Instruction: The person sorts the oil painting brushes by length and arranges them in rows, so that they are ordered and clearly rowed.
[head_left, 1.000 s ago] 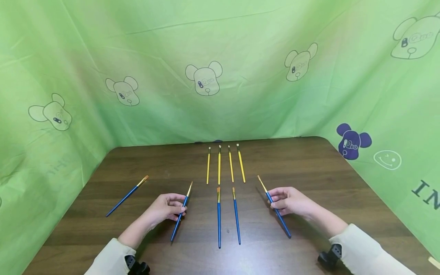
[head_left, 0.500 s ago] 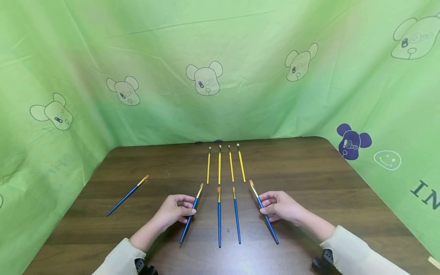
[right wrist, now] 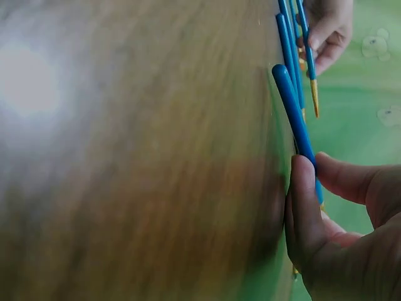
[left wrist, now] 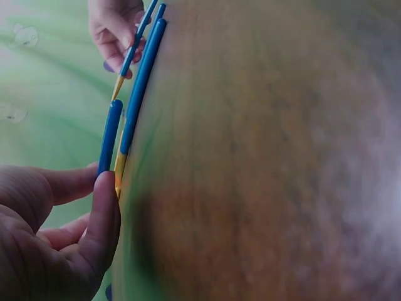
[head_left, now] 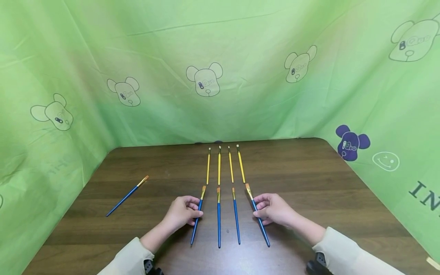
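My left hand pinches a blue-handled paintbrush between thumb and fingers, its orange bristles pointing away from me. Opposite it, my right hand pinches another blue paintbrush, tilted with its bristle end toward the middle. Between the hands lie two more blue paintbrushes, a left one and a right one, side by side on the table. In the left wrist view the thumb and fingertips grip the held brush's handle; the right wrist view shows the same kind of pinch on its blue handle.
Several yellow-handled paintbrushes lie in a row beyond the blue ones, bristles toward the far edge. A single blue paintbrush lies slanted at the left of the brown wooden table. A green patterned cloth hangs around the table's back and sides.
Both hands have moved inward with their paintbrushes, the left toward the right and the right toward the left, closing in on the two middle blue brushes. The lying brushes have stayed put.
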A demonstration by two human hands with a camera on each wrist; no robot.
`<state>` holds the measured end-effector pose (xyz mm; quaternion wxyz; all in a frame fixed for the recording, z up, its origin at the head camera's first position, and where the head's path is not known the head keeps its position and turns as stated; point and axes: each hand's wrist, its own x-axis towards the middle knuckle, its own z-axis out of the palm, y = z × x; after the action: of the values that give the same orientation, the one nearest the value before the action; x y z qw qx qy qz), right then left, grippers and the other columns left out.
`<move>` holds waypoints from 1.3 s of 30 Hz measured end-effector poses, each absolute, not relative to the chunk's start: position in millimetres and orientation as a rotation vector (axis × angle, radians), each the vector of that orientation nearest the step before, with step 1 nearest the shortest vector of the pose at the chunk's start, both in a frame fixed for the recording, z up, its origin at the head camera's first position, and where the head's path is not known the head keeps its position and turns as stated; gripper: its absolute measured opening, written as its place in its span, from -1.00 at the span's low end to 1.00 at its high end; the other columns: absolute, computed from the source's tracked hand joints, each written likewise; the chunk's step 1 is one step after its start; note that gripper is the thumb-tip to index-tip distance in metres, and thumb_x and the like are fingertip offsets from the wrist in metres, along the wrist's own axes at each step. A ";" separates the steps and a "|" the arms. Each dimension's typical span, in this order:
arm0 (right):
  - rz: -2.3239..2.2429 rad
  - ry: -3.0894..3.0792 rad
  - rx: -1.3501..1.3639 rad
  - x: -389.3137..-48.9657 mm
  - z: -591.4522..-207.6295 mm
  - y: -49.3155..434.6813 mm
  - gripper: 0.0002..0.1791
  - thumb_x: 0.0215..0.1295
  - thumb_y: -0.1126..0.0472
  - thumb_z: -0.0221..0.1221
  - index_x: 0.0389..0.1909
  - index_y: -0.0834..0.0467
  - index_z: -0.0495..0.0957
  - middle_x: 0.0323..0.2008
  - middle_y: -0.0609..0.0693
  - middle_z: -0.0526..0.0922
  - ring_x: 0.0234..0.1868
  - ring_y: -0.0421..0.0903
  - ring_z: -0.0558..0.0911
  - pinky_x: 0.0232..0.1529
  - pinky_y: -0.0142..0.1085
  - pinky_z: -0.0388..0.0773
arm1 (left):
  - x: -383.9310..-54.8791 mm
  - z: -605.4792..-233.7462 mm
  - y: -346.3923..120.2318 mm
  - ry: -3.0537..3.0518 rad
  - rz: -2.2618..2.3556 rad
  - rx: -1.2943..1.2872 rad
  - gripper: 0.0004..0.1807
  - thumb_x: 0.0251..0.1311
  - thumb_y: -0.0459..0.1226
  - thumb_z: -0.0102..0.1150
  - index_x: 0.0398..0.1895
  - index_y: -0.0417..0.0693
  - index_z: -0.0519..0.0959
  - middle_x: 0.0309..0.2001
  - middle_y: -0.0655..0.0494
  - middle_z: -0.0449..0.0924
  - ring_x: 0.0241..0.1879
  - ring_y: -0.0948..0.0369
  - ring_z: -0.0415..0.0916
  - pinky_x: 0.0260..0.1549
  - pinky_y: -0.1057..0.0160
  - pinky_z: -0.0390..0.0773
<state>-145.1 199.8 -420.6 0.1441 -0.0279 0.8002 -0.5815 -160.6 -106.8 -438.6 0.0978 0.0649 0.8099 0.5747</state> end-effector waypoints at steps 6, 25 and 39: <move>-1.658 2.383 -0.020 -144.0 -422.9 192.9 -0.53 0.00 0.54 0.32 -0.01 0.48 0.45 -0.38 0.14 0.54 -0.51 -0.05 0.61 -0.49 -0.12 0.66 | -159.2 -438.9 -102.7 2.463 1.627 0.207 -0.62 -0.03 -0.54 0.39 -0.09 -0.44 0.55 -0.47 0.03 0.53 -0.66 0.26 0.51 -0.68 0.21 0.62; -1.552 2.519 0.052 -144.0 -425.1 182.3 -0.56 -0.09 0.55 0.38 -0.11 0.41 0.52 -0.42 0.10 0.50 -0.57 -0.08 0.55 -0.57 -0.18 0.64 | -157.7 -442.1 -95.2 2.532 1.583 0.213 -0.64 -0.09 -0.56 0.41 -0.16 -0.40 0.56 -0.50 0.04 0.52 -0.69 0.26 0.49 -0.71 0.22 0.61; -1.627 2.497 0.082 -143.1 -427.9 183.8 -0.54 -0.09 0.54 0.40 -0.10 0.41 0.52 -0.42 0.11 0.48 -0.55 -0.06 0.56 -0.55 -0.16 0.65 | -158.6 -442.0 -93.4 2.528 1.600 0.213 -0.59 -0.15 -0.56 0.46 -0.17 -0.39 0.55 -0.50 0.02 0.50 -0.70 0.25 0.48 -0.73 0.21 0.61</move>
<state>-143.1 183.8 -427.9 0.0798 0.0274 0.8348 -0.5441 -158.6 -93.4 -442.0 0.0712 0.0709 0.8408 0.5320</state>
